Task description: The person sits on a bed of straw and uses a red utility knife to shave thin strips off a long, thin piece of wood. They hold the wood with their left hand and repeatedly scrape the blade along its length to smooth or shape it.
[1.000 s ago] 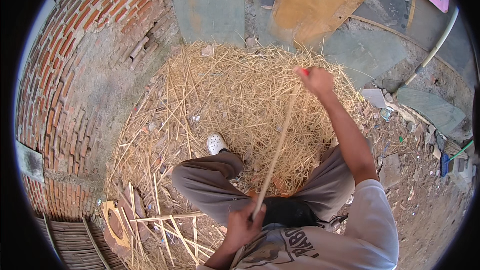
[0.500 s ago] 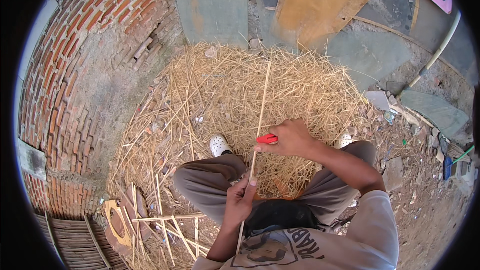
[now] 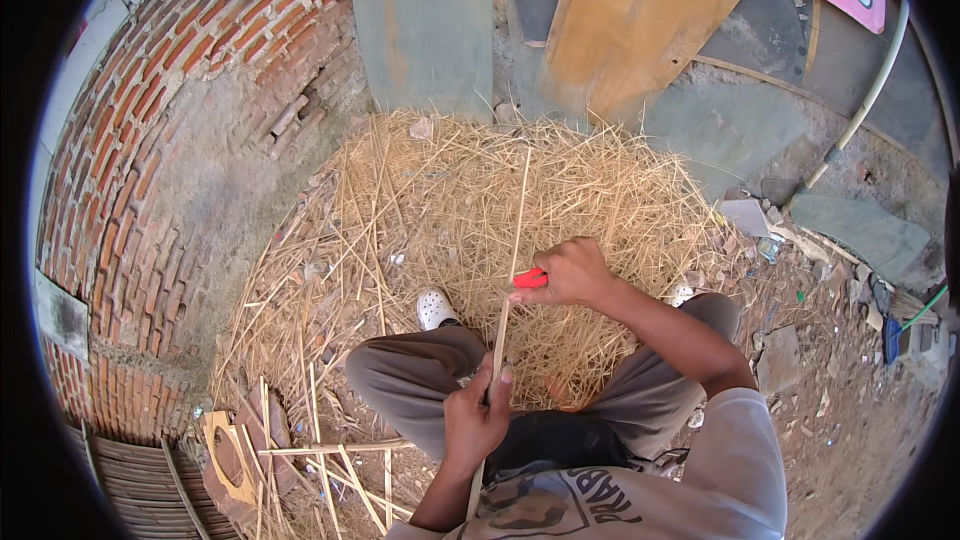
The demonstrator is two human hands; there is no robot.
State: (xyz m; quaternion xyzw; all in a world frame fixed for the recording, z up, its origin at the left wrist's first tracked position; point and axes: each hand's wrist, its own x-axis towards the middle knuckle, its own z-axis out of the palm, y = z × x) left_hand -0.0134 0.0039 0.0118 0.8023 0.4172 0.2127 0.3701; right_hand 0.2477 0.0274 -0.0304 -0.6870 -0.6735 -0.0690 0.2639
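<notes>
A long, thin bamboo strip (image 3: pixel 521 202) runs upright through the middle, from over the straw-coloured pile down to my lap. My left hand (image 3: pixel 477 417) is closed around its lower part, thumb along it, just above my shirt. Higher up, my right hand (image 3: pixel 568 273) grips a red-handled knife (image 3: pixel 530 278) against the strip. The knife's blade is too small or hidden to make out. Between the two hands the strip looks wider and paler. Its lowest end passes beside my left forearm.
A broad heap of bamboo shavings (image 3: pixel 590 180) spreads before my white clogs (image 3: pixel 434 308). More strips (image 3: pixel 335 448) lie at lower left beside a cut-out board (image 3: pixel 228 455). A brick wall (image 3: pixel 130 170) stands left; boards (image 3: pixel 425 35) lean at the back. Rubble (image 3: pixel 780 360) lies right.
The view has tilted slightly, so the background sits lower. My left hand has shifted a little down towards my lap on the strip. The right hand keeps the knife at about the same place.
</notes>
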